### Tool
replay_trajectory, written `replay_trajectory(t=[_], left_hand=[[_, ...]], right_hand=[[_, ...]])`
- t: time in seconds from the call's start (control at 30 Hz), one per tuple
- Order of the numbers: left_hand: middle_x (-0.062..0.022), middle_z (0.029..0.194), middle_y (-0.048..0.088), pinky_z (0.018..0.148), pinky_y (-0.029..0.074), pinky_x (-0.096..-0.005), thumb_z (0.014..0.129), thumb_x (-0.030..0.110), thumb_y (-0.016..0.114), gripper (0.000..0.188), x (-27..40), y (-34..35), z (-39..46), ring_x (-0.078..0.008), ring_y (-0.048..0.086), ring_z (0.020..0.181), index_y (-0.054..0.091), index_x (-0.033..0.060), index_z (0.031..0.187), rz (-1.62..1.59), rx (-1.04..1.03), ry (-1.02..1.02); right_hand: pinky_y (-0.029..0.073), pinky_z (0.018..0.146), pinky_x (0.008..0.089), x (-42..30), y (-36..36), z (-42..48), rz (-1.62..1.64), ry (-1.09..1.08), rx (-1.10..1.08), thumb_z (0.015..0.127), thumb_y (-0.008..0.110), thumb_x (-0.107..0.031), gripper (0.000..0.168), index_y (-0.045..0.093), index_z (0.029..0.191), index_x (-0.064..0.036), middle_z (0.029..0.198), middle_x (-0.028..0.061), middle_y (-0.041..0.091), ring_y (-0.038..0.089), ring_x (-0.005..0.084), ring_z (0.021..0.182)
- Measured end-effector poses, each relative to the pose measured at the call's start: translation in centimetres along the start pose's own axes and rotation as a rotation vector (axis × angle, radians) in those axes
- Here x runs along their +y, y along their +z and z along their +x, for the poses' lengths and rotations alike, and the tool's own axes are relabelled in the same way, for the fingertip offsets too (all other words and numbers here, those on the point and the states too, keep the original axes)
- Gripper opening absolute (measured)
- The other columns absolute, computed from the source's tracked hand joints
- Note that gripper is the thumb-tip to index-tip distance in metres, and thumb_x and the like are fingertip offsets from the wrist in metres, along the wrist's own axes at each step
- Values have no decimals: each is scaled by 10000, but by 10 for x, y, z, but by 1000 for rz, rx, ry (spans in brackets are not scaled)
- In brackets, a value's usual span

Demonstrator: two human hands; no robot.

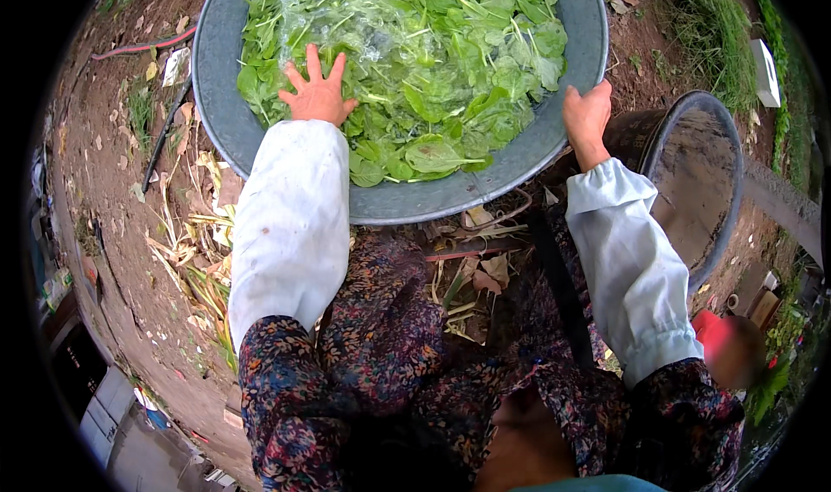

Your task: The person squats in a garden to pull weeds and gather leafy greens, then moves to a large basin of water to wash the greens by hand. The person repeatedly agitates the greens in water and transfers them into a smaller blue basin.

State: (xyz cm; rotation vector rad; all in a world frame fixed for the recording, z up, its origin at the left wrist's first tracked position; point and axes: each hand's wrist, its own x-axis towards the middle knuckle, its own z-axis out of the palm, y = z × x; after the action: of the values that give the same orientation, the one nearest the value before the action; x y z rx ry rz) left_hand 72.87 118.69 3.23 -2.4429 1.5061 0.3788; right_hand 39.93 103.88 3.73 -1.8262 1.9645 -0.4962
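Observation:
A large round galvanized metal basin (pixel 415 208) is before me, full of loose leafy greens (pixel 448 96) in water. Splashed water shows among the leaves near the basin's upper middle. My left hand (pixel 316 89) lies over the leaves on the left side, palm down, fingers spread, gripping nothing that I can see. At the basin's right edge my right hand (pixel 586 119) is closed around the rim, with its fingers mostly hidden. Pale sleeve covers, the left (pixel 289 226) and the right (pixel 626 258), reach up both forearms.
A dark bucket (pixel 691 180) with a muddy inside stands right of the basin. Dry leaves and stalks (pixel 195 232) litter the bare soil. A black rod (pixel 167 135) and a red-striped strip (pixel 146 46) lie at left. A blurred person (pixel 730 349) appears at lower right.

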Motion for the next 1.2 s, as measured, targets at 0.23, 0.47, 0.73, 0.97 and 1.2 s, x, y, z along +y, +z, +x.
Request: replay_trajectory(t=[0.23, 0.47, 0.73, 0.97, 1.2], left_hand=[[-136, 1381, 300, 979, 229, -546, 768, 221, 650, 392, -15, 16, -27, -354, 290, 1253, 564, 178, 1149, -389, 418, 238], [-109, 803, 573, 690, 474, -328, 743, 77, 624, 169, 13, 17, -61, -244, 592, 763, 643, 52, 909, -845, -153, 378], [-128, 878, 561, 729, 457, -390, 710, 152, 661, 238, 35, 39, -58, -306, 562, 848, 629, 77, 934, -625, -236, 436], [-133, 955, 547, 746, 444, -384, 695, 127, 676, 236, 43, 34, -58, -294, 549, 892, 625, 75, 919, -623, -116, 410], [-170, 1416, 181, 1011, 204, -556, 586, 261, 784, 658, 13, -5, -65, -402, 195, 1291, 528, 160, 1184, -153, -64, 258]], right_hand=[[322, 939, 426, -37, -16, -26, -208, -818, 72, 699, 646, -105, 441, 512, 1116, -47, 1211, 158, 456, 400, 343, 1141], [463, 691, 394, -70, 28, -75, -140, -911, -927, 754, 616, -123, 169, 587, 896, -36, 844, 124, 601, 586, 322, 815], [475, 727, 409, -85, 59, -87, -467, -664, -1073, 739, 640, -280, 269, 609, 899, -66, 918, 137, 623, 596, 310, 871], [439, 813, 479, -78, 62, -57, -570, -540, -666, 739, 631, -300, 369, 590, 1047, -100, 1139, 137, 538, 509, 355, 1056], [210, 949, 646, -68, 56, -37, -862, -1112, -610, 716, 638, -341, 527, 496, 1217, -262, 1365, 56, 335, 273, 360, 1260]])
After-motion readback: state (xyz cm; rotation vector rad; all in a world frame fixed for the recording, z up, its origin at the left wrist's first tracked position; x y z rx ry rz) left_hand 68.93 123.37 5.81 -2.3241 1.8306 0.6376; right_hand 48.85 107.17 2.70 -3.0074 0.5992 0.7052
